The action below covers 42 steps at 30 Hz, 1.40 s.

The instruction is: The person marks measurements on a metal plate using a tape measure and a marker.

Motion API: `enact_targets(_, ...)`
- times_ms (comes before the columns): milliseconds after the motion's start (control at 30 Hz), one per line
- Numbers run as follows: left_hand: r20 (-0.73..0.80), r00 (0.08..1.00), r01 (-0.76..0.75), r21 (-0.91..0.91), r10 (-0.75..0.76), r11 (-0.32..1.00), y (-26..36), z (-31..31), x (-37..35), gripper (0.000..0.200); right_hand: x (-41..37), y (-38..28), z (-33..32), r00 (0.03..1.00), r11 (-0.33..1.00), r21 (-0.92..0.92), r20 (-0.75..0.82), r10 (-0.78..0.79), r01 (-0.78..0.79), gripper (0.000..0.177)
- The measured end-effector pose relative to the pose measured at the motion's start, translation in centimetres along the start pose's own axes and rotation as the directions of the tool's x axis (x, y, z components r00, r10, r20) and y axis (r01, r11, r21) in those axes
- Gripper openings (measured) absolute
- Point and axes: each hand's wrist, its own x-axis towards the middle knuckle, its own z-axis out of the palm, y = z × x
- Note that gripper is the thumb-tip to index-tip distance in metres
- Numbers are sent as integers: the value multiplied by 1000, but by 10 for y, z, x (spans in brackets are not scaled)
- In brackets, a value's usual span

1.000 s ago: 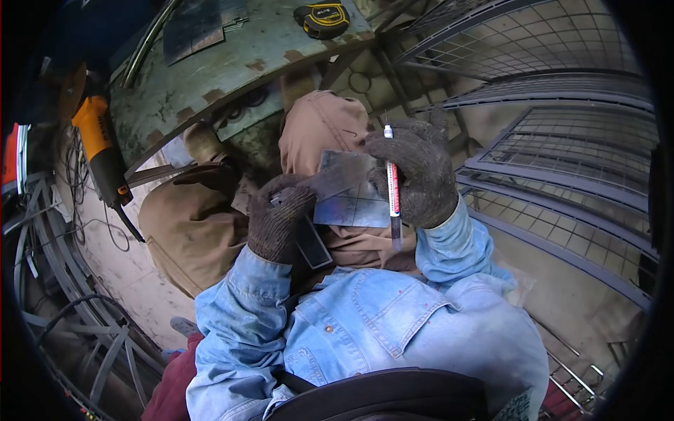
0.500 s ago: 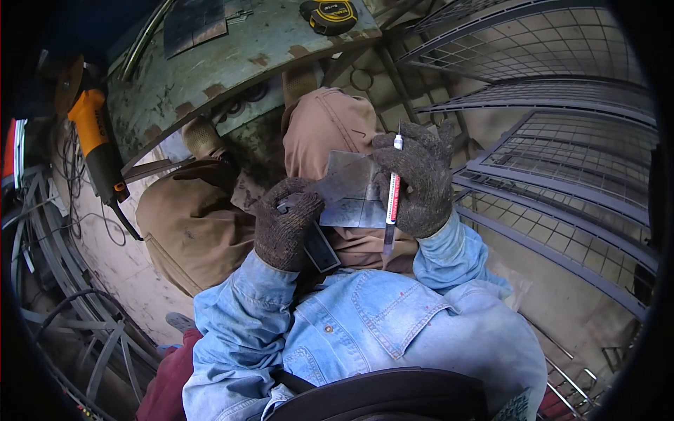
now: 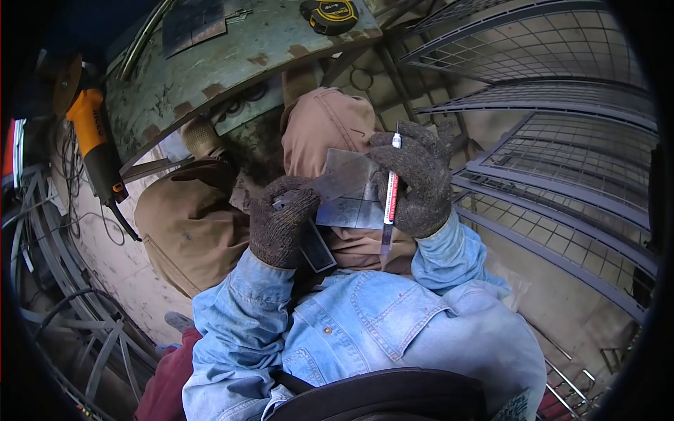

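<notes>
My left hand (image 3: 284,221), in a dark knitted glove, is closed around what looks like a try square, its steel blade (image 3: 344,179) reaching out to the right. A black, pale-edged piece (image 3: 319,251) sticks out below that glove. Between the gloved fingers of my right hand (image 3: 418,184) is a white and red marker pen (image 3: 390,200), narrow tip upward. A grey sheet metal plate (image 3: 349,214) with thin lines on it lies over my thigh, under the blade, its right edge at my right fingers.
A worn green bench (image 3: 158,105) stands ahead, bearing a tape measure (image 3: 330,15) and dark metal sheets (image 3: 193,31). An orange angle grinder (image 3: 91,130) hangs at the left by metal bars (image 3: 77,288). Wire mesh racks (image 3: 554,168) occupy the right.
My left hand has shifted slightly left with the square, so its blade sits a little further left over the plate. My right hand and the marker pen have barely moved.
</notes>
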Motion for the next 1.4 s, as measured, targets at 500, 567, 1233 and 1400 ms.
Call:
enact_targets(500, -14, 998, 58, 54, -57, 997, 6, -2, 2, 24, 0, 0, 1, 1000, 1000, 15, 3, -9, 9, 37)
enact_targets(567, 9, 1000, 22, 123, -23, 992, 4, -3, 3, 25, 0, 0, 1, 1000, 1000, 16, -5, -13, 13, 37)
enact_targets(1233, 7, 999, -50, 188, 50, 981, 8, -1, 3, 15, 1, -1, 1, 1000, 999, 35, -18, -11, 12, 38)
enact_targets(1400, 54, 955, -293, 291, 290, 911, -3, -4, 5, 25, 0, 0, 1, 1000, 1000, 26, -1, -4, 4, 38)
